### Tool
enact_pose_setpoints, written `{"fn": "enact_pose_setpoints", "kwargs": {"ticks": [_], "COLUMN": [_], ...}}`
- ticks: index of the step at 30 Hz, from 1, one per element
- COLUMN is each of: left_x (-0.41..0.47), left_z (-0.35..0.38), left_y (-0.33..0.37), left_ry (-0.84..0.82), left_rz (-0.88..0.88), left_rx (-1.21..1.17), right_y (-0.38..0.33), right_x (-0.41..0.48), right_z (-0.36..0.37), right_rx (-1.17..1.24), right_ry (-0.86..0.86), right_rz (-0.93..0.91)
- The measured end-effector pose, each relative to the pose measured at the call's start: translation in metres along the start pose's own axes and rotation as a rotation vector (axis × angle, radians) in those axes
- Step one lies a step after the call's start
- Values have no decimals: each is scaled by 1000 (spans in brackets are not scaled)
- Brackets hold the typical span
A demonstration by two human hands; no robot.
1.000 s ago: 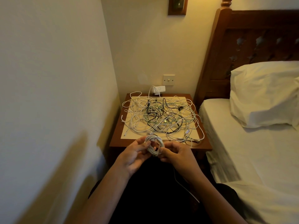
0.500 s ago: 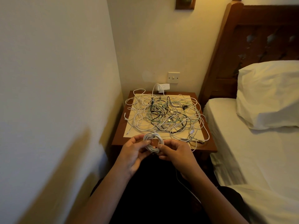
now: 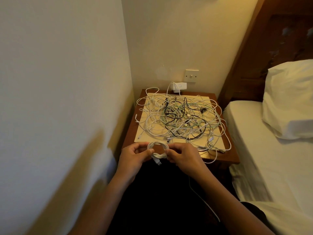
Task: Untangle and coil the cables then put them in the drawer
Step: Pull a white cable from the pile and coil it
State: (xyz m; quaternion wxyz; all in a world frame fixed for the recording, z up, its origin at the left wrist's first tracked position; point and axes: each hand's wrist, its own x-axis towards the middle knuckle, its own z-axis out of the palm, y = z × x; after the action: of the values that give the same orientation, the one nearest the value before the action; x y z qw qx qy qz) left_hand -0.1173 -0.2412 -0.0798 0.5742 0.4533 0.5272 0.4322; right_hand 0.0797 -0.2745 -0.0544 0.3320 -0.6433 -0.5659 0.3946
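The white coil (image 3: 157, 147) hangs between the hands at the near edge of the bench (image 3: 220, 158), left hand (image 3: 133, 156) pinching its left rim, right hand (image 3: 184, 158) its right, the tangle (image 3: 183, 119) beyond.

Cable tangle (image 3: 182, 121) covers nightstand (image 3: 220, 156); wall left

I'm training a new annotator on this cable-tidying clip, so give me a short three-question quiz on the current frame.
1. True or false: the left hand and the right hand both hold the white coil.
2. The cable tangle lies on: A the bed, B the nightstand, C the floor.
3. Missing word: besides white and pale green, the cable tangle holds ___ cables.
Key: 1 true; 2 B; 3 black.
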Motion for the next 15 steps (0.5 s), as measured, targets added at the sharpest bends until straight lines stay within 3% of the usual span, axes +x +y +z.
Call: {"fn": "enact_pose_setpoints", "kwargs": {"ticks": [4,9,15], "left_x": [45,90,99], "left_z": [-23,-44,-45], "left_y": [-13,-28,-35], "left_ry": [158,301,381], "left_rz": [-17,-155,-73], "left_rx": [100,173,420], "right_y": [2,14,26], "right_x": [19,32,45], "right_z": [-5,-16,-21], "right_rx": [-160,-126,-130], "right_ry": [53,64,81], "right_rz": [-34,21,36]}}
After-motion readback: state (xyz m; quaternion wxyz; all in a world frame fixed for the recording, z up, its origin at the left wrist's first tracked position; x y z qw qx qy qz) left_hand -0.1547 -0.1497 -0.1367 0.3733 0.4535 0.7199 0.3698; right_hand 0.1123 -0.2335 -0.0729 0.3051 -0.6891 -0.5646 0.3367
